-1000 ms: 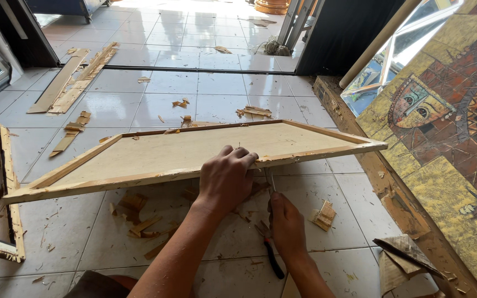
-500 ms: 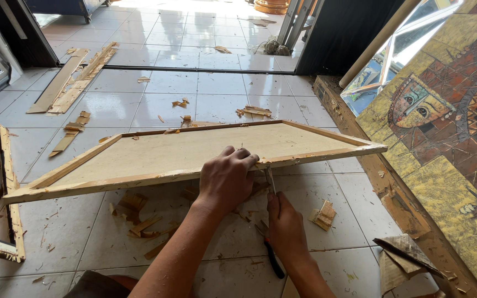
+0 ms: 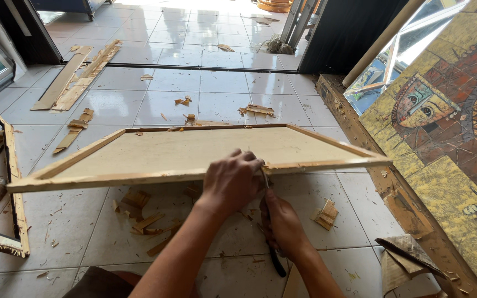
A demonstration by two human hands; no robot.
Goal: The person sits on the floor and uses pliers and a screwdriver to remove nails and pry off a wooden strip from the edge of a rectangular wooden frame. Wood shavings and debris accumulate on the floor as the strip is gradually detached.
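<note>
A large wooden frame with a pale backing board [image 3: 183, 152] is held tilted above the tiled floor. My left hand [image 3: 230, 182] grips its near edge, fingers curled over the rail. Just below and to the right, my right hand [image 3: 282, 223] is closed around a thin dark-handled tool [image 3: 274, 256]. The tool's metal tip points up into the frame's near rail beside my left fingers. The tool's dark handle end sticks out below my wrist.
Wood splinters and broken strips [image 3: 144, 218] litter the white tiles. Another framed panel [image 3: 12, 182] leans at the left. A colourful mosaic-style painting [image 3: 448, 127] stands along the right. Long wooden slats [image 3: 78, 77] lie far left, and a folded dark scrap [image 3: 409, 259] sits at the lower right.
Almost nothing has moved; my left hand has shifted very slightly along the rail while the right hand keeps the tool at the same spot.
</note>
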